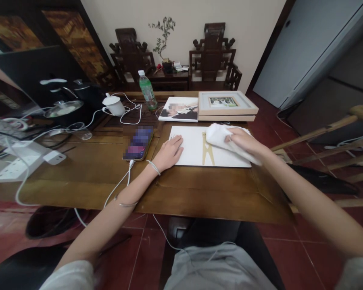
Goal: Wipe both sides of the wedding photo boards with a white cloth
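A flat white board (189, 151) lies on the wooden table, with a yellowish A-shaped piece (207, 150) on its middle. My left hand (170, 153) rests flat on the board's left end, fingers stretched out and holding nothing. My right hand (245, 140) grips a white cloth (219, 135) over the board's right part. The cloth hides the board's upper right area and hangs slightly past its right edge. Whether it presses on the board or hovers just above, I cannot tell.
Behind the board lie a photo panel (179, 109) and stacked wooden frames (230, 105). A green-labelled bottle (147, 90) and a lidded white cup (114, 105) stand farther left. A charging phone (138, 143) lies beside my left hand; cables run to a power strip (21, 163).
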### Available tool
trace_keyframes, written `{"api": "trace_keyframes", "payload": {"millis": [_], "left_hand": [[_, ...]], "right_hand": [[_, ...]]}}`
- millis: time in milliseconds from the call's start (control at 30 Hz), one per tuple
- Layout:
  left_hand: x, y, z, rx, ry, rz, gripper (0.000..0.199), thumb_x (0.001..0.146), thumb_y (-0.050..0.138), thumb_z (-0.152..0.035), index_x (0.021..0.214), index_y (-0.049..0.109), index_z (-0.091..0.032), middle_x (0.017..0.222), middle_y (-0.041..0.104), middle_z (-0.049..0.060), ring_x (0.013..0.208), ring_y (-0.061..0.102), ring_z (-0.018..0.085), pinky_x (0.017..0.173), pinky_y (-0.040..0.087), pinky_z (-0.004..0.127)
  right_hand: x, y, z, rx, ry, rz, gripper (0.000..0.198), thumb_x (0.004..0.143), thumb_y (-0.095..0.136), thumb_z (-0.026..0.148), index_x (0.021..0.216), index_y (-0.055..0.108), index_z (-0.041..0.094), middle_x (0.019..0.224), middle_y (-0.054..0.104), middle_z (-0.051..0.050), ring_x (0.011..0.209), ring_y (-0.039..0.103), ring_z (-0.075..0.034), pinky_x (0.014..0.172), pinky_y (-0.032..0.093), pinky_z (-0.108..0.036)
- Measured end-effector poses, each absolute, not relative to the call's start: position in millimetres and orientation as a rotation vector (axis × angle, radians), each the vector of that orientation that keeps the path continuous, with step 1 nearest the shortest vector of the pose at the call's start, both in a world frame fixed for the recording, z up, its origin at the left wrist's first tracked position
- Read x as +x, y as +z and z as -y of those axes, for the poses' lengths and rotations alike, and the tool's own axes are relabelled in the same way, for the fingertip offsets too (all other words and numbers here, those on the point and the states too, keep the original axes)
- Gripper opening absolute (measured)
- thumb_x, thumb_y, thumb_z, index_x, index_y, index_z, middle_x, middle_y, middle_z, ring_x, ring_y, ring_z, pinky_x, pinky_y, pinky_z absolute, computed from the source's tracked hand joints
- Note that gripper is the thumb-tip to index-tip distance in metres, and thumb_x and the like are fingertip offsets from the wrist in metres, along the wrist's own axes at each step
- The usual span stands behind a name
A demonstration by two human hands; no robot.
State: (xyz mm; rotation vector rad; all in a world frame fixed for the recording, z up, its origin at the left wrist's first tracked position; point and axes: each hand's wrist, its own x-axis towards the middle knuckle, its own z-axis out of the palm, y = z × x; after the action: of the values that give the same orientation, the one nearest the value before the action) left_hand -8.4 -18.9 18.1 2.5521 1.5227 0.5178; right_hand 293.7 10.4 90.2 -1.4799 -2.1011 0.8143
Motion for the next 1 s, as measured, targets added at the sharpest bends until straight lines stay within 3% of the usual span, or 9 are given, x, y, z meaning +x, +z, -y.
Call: {"api": "trace_keyframes", "payload": {"millis": [200, 367, 633, 733, 833, 1000], "left_hand": [[-9.9, 17.7, 19.3, 2.542, 0.522, -1.523, 0.047, 0.099, 0.035, -0.031, 0.140, 0.048, -0.012, 0.154, 0.042, 0.017, 0.146, 0.036, 0.028, 0.118, 0.032, 0.051], [-10.5, 17.0, 18.4, 2.556, 0.536, -1.507, 0.046, 0.099, 0.036, -0.031, 0.139, 0.048, -0.013, 0.154, 0.043, 0.017, 0.145, 0.036, 0.028, 0.118, 0.033, 0.051], [-9.0, 18.1, 18.7, 2.575, 0.538, -1.515, 0.045, 0.099, 0.035, -0.031, 0.139, 0.048, -0.012, 0.153, 0.044, 0.017, 0.145, 0.037, 0.027, 0.118, 0.033, 0.048], [-8.6, 18.9, 19.2, 2.576, 0.546, -1.508, 0.044, 0.099, 0.036, -0.030, 0.138, 0.048, -0.015, 0.153, 0.045, 0.015, 0.145, 0.038, 0.026, 0.118, 0.033, 0.049], [-8.8, 18.7, 19.1, 2.577, 0.545, -1.507, 0.044, 0.098, 0.036, -0.030, 0.138, 0.049, -0.015, 0.152, 0.045, 0.015, 0.145, 0.038, 0.027, 0.118, 0.033, 0.048], [-9.7, 18.2, 18.5, 2.568, 0.536, -1.508, 0.046, 0.098, 0.036, -0.030, 0.139, 0.048, -0.013, 0.153, 0.044, 0.016, 0.145, 0.037, 0.028, 0.118, 0.033, 0.050]], "right_hand": [[241.2, 79.8, -36.3, -1.363, 0.668, 2.117, 0.001, 0.072, 0.044, 0.023, 0.072, 0.043, 0.023, 0.092, 0.064, -0.007, 0.092, 0.055, -0.026, 0.082, 0.041, -0.036], [218.4, 83.3, -1.7, -1.289, 0.449, 2.500, 0.015, 0.071, 0.040, 0.010, 0.067, 0.033, 0.023, 0.066, 0.050, -0.002, 0.070, 0.047, -0.020, 0.091, 0.036, -0.042], [230.9, 82.8, 67.3, -1.162, 0.488, 2.671, 0.012, 0.080, 0.041, 0.011, 0.075, 0.042, 0.022, 0.068, 0.050, -0.001, 0.070, 0.045, -0.019, 0.103, 0.026, -0.050], [232.3, 86.9, 78.7, -1.138, 0.551, 2.688, 0.012, 0.078, 0.043, 0.011, 0.075, 0.043, 0.023, 0.066, 0.050, 0.000, 0.071, 0.046, -0.020, 0.097, 0.031, -0.045], [232.2, 92.0, 73.1, -1.174, 0.594, 2.659, 0.014, 0.077, 0.042, 0.012, 0.069, 0.038, 0.023, 0.060, 0.044, 0.000, 0.065, 0.044, -0.020, 0.082, 0.036, -0.037], [229.4, 96.8, 36.1, -1.209, 0.638, 2.559, 0.018, 0.075, 0.042, 0.014, 0.063, 0.032, 0.023, 0.060, 0.044, -0.001, 0.063, 0.046, -0.019, 0.063, 0.031, -0.032]]}}
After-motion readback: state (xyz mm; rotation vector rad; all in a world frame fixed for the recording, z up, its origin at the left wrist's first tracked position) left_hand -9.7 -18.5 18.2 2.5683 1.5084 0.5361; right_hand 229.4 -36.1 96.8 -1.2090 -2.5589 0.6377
